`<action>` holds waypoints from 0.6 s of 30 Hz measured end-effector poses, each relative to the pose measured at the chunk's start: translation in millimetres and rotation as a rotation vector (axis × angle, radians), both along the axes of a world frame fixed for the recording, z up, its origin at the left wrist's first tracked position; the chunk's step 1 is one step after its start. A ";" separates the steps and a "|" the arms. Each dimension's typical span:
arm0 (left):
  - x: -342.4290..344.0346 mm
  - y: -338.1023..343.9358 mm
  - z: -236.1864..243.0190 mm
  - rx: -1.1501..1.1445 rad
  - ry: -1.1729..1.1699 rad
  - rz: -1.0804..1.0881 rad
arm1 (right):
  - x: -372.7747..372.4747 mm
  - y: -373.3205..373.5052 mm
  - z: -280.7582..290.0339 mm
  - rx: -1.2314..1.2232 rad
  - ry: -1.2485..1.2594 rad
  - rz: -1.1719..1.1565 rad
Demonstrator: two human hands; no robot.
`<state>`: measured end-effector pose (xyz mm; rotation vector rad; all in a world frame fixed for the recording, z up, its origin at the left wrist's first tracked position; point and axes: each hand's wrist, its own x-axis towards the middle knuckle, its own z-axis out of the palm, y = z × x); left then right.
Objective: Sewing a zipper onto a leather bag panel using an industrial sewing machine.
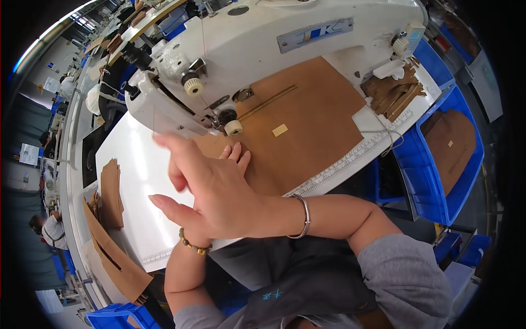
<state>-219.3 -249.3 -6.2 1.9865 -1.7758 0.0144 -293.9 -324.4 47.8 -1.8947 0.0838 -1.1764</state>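
A large brown leather-like panel [312,120] lies flat on the white sewing machine table, partly under the machine's head. It has a long narrow slit [268,102] and a small yellow patch [280,130]. My left hand [236,156] rests on the panel's near left part, fingers flat. Most of that hand is hidden behind my right hand. Raised in front of the machine, my right hand [219,189] crosses over the left with thumb and index finger spread apart and nothing visible between them. The presser area of the sewing machine [219,118] is just beyond my fingers.
Brown strips [394,93] are heaped at the table's right end. A blue bin [444,203] with a similar panel [450,145] stands at right. Brown pieces [111,192] are stacked at left, beside a long brown piece [112,255]. A ruler strip [350,164] follows the table's front edge.
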 end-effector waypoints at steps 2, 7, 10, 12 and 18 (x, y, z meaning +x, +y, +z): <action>-2.5 -1.7 1.7 0.004 -0.025 -0.015 | -7.0 -4.4 1.0 -0.059 -0.063 0.004; -3.5 -2.6 2.2 0.007 -0.031 -0.041 | -30.0 -18.1 12.6 0.089 0.031 0.334; 3.0 2.4 7.6 0.001 0.007 -0.072 | -34.2 -18.7 12.4 0.095 0.037 0.483; 0.9 5.0 10.2 -0.016 0.067 -0.112 | -32.6 -24.8 6.3 -0.119 0.045 0.277; -4.0 -1.6 13.7 0.075 -0.244 0.015 | -92.8 -73.6 -3.1 -0.152 0.175 0.168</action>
